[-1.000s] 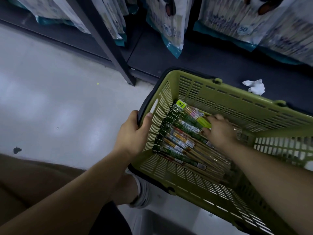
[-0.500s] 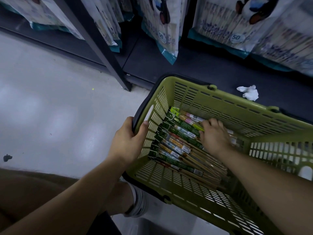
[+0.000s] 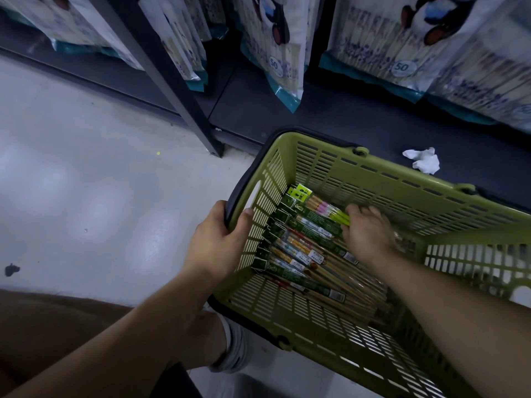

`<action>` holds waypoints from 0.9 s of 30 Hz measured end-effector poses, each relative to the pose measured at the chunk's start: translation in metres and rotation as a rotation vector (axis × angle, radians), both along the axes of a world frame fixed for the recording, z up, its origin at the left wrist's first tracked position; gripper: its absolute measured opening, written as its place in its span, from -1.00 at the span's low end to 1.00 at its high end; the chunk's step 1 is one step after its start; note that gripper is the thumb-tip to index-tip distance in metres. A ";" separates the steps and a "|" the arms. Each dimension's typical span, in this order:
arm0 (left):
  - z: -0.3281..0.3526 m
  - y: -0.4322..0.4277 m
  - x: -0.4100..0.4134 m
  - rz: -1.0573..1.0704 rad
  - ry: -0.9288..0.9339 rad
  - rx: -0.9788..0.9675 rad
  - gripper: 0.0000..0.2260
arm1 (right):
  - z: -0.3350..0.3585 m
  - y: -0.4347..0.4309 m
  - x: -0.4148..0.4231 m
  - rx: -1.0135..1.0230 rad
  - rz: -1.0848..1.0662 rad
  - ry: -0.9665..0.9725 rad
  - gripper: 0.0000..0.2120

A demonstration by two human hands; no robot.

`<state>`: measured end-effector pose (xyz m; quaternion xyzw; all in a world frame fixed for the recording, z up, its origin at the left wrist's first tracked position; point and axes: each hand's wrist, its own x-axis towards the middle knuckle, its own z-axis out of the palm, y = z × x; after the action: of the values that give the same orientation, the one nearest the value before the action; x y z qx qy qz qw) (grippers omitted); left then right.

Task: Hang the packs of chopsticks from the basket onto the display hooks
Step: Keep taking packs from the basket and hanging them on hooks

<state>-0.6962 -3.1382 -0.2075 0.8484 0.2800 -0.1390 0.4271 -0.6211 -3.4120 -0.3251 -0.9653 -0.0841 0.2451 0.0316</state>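
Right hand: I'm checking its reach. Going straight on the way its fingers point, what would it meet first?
Probably the lime-tipped chopstick pack just ahead of the right hand; its blurred fingertips may be touching it.

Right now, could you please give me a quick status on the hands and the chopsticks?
Left hand grips rim of basket. Right hand on the packs, grasp unclear. Packs lie in basket; reach unblocked.

Left hand (image 3: 214, 242) grips the green basket (image 3: 373, 179) by its rim; right hand (image 3: 369, 234) touches chopstick packs (image 3: 301, 254) inside.
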 end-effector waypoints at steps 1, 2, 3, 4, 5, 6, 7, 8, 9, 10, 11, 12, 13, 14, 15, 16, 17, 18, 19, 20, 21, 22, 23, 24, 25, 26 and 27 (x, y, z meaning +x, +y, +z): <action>0.000 0.000 0.000 -0.004 -0.001 -0.003 -0.74 | 0.001 0.000 0.000 0.002 0.013 -0.003 -0.70; 0.000 -0.001 0.000 -0.006 -0.001 -0.005 -0.74 | 0.000 0.000 0.001 0.010 0.019 0.002 -0.71; 0.001 -0.001 0.000 -0.007 -0.002 -0.006 -0.74 | 0.000 -0.001 0.000 0.027 0.016 0.015 -0.70; 0.001 -0.001 0.001 -0.006 -0.003 -0.005 -0.74 | -0.001 -0.001 0.000 0.049 0.001 0.037 -0.68; 0.000 0.000 0.001 -0.006 -0.005 -0.004 -0.74 | -0.002 -0.001 0.000 0.072 -0.025 0.066 -0.65; 0.000 0.000 0.001 -0.006 -0.006 -0.004 -0.74 | -0.003 -0.001 0.000 0.095 -0.057 0.101 -0.61; 0.000 0.000 0.001 -0.005 -0.006 -0.005 -0.74 | -0.003 -0.001 0.000 0.114 -0.084 0.133 -0.58; 0.000 0.001 0.000 -0.004 -0.009 -0.006 -0.74 | -0.004 -0.002 0.001 0.123 -0.100 0.155 -0.57; -0.001 0.001 0.000 -0.004 -0.011 -0.006 -0.74 | -0.004 -0.003 0.001 0.125 -0.109 0.171 -0.58; -0.001 0.001 0.000 -0.004 -0.014 -0.006 -0.74 | -0.003 -0.004 0.000 0.123 -0.117 0.179 -0.59; -0.001 0.001 0.000 -0.004 -0.015 -0.007 -0.74 | -0.002 -0.005 0.000 0.125 -0.127 0.177 -0.61; -0.001 0.001 0.000 -0.005 -0.014 -0.008 -0.74 | -0.001 -0.007 -0.001 0.132 -0.141 0.166 -0.64; -0.001 0.001 0.000 -0.007 -0.013 -0.009 -0.73 | 0.000 -0.009 -0.002 0.144 -0.158 0.152 -0.67; -0.001 0.000 0.000 -0.009 -0.012 -0.010 -0.73 | 0.002 -0.011 -0.004 0.159 -0.174 0.143 -0.69; 0.000 0.000 0.000 -0.011 -0.012 -0.012 -0.72 | 0.004 -0.013 -0.006 0.170 -0.185 0.141 -0.70; 0.000 0.000 0.000 -0.013 -0.012 -0.014 -0.72 | 0.006 -0.016 -0.008 0.179 -0.194 0.146 -0.71; 0.001 0.000 0.000 -0.013 -0.011 -0.016 -0.72 | 0.009 -0.018 -0.010 0.184 -0.202 0.153 -0.71; 0.002 -0.001 0.000 -0.012 -0.011 -0.017 -0.72 | 0.011 -0.021 -0.013 0.188 -0.209 0.160 -0.70; 0.003 -0.001 0.000 -0.012 -0.010 -0.020 -0.72 | 0.014 -0.022 -0.015 0.193 -0.220 0.167 -0.69; 0.004 -0.001 0.000 -0.013 -0.008 -0.023 -0.73 | 0.016 -0.023 -0.016 0.200 -0.237 0.172 -0.66; 0.005 -0.002 0.000 -0.013 -0.006 -0.026 -0.73 | 0.017 -0.024 -0.017 0.202 -0.253 0.176 -0.64; 0.006 -0.002 -0.001 -0.010 -0.003 -0.032 -0.74 | 0.017 -0.024 -0.016 0.201 -0.263 0.178 -0.63; 0.006 -0.001 -0.001 -0.003 0.000 -0.044 -0.75 | 0.017 -0.023 -0.014 0.200 -0.264 0.180 -0.62; 0.006 -0.001 -0.002 0.006 0.002 -0.058 -0.75 | 0.015 -0.020 -0.011 0.202 -0.259 0.182 -0.62; 0.006 0.000 -0.003 0.012 0.008 -0.067 -0.75 | 0.013 -0.016 -0.008 0.201 -0.249 0.184 -0.63; 0.006 0.000 -0.003 0.014 0.014 -0.069 -0.75 | 0.012 -0.012 -0.005 0.195 -0.243 0.187 -0.63; 0.005 0.000 -0.003 0.016 0.018 -0.069 -0.74 | 0.010 -0.007 -0.003 0.186 -0.241 0.190 -0.63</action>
<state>-0.6991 -3.1378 -0.2020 0.8296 0.2855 -0.1528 0.4548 -0.6238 -3.4188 -0.3154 -0.9339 0.0132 0.3207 0.1575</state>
